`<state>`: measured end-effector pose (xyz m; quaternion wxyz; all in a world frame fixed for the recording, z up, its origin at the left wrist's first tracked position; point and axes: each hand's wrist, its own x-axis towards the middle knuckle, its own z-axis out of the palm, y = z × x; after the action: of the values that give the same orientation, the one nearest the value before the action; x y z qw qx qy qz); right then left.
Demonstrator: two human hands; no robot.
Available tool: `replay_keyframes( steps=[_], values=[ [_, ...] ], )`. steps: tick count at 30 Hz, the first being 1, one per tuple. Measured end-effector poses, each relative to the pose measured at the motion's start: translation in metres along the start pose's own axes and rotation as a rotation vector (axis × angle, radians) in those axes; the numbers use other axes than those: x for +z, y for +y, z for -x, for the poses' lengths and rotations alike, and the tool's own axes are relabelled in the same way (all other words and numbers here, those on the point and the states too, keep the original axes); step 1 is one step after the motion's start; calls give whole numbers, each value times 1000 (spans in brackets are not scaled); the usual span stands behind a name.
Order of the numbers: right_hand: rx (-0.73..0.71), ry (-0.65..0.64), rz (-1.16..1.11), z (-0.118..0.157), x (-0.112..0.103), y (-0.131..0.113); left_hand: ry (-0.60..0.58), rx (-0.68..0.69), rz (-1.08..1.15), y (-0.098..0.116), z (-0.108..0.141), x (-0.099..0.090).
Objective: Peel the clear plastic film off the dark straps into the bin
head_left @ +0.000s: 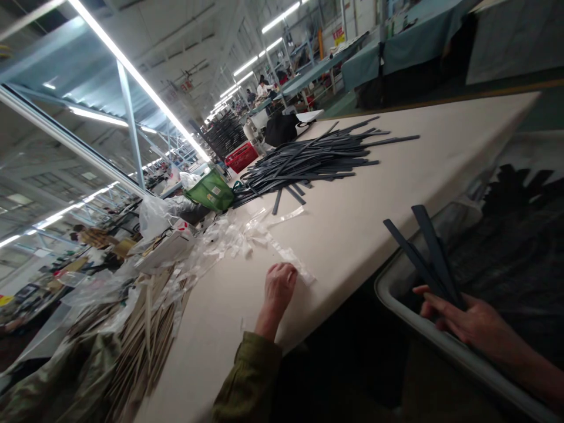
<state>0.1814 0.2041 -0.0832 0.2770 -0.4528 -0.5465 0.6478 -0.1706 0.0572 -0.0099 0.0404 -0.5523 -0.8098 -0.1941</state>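
Observation:
My left hand (279, 285) is over the pale table (352, 235) with its fingers curled closed. Beside those fingers lies a clear plastic strip (288, 255); whether they pinch anything is hidden. Off the table's right edge, my right hand (478, 326) grips a few dark fabric strips (434, 258), which fan out upward from the fingers. Below and around that hand is a grey plastic bin (390, 294) holding more dark strips (515, 188). A large loose pile of dark strips (304, 158) spreads over the far part of the table.
Crumpled clear plastic (229, 235) lies left of the pile. A green basket (212, 191), a red crate (241, 157) and a black bag (281, 129) stand farther back. Long tan strips (143, 346) are heaped at the left. Workers are in the distance.

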Motion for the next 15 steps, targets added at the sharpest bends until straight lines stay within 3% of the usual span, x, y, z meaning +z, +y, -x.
replay_keyframes(
  steps=[5, 11, 15],
  values=[
    [-21, -16, 16, 10, 4, -7, 162, -188, 80, 3, 30, -5],
    [-49, -69, -1, 19, 7, -20, 73, -96, 117, 41, 19, 18],
    [-71, -51, -17, 20, 3, -17, 157, -181, 161, 36, 13, 11]
  ],
)
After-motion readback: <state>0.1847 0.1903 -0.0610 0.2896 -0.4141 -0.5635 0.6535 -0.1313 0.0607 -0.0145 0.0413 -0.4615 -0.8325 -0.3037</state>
